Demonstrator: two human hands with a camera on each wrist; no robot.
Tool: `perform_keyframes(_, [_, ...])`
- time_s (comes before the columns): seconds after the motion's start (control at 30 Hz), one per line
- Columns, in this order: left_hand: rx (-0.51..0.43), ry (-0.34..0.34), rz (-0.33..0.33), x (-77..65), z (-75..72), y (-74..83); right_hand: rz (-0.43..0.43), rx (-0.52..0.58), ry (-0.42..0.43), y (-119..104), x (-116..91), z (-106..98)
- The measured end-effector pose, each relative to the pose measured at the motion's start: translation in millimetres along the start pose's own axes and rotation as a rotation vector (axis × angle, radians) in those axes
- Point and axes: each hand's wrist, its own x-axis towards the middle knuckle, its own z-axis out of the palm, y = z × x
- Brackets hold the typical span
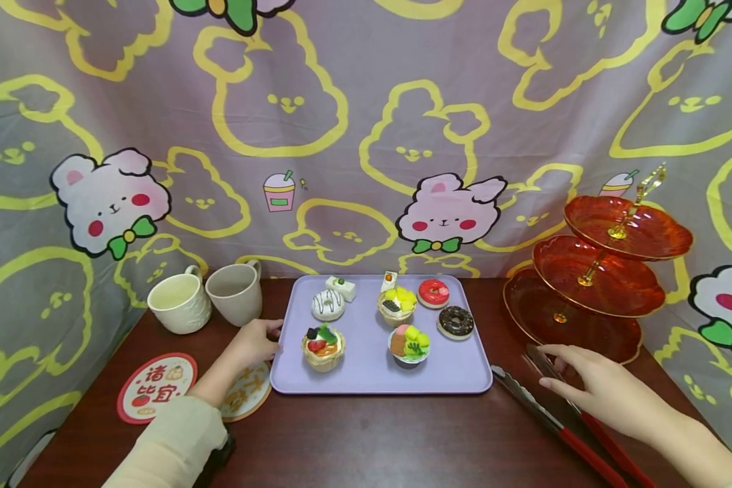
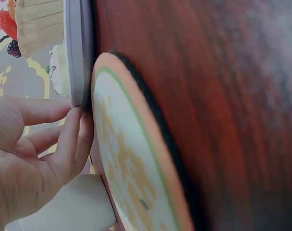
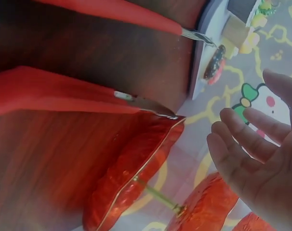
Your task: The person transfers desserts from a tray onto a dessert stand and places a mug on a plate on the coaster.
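My left hand [image 1: 257, 344] pinches the left rim of a lavender tray [image 1: 366, 381]; the left wrist view has its fingertips [image 2: 74, 115] at the tray's edge. On the tray lie a white striped donut [image 1: 328, 306], a red donut [image 1: 434, 293], a chocolate donut [image 1: 455, 322], fruit tarts [image 1: 324, 350] and small cake pieces [image 1: 341, 289]. My right hand [image 1: 598, 383] hovers over red-handled metal tongs [image 1: 549, 417], fingers loosely spread and holding nothing. In the right wrist view the tongs' red handles [image 3: 54, 91] lie apart from the palm.
A three-tier red stand [image 1: 598, 274] with gold rims stands at the back right, close to the tongs' tips. Two mugs, one cream [image 1: 179, 303] and one grey [image 1: 238, 298], stand back left. Two round coasters, one red-rimmed [image 1: 156, 388], one orange-rimmed [image 1: 247, 396], lie by my left arm.
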Motion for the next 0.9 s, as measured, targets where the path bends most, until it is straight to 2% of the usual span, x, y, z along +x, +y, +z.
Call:
perform_keyframes(0.2, [0.001, 0.003, -0.006, -2.3, -1.8, 0.0, 0.056, -0.003, -0.063, 6.5, -9.6, 3.3])
perform_keyframes(0.47, [-0.006, -0.004, -0.042, -3.4, 0.3, -3.9, 0.131, 0.046, -0.142, 14.2, -19.3, 10.5])
perform_keyframes(0.73, [-0.009, -0.012, -0.036, -2.8, 1.5, -5.2, 0.341, 0.097, -0.339, 23.1, -32.6, 19.2])
perform_keyframes(0.9, [-0.031, -0.021, -0.032, 0.7, 0.9, -2.9, 0.388, 0.106, -0.411, 37.3, -43.5, 27.1])
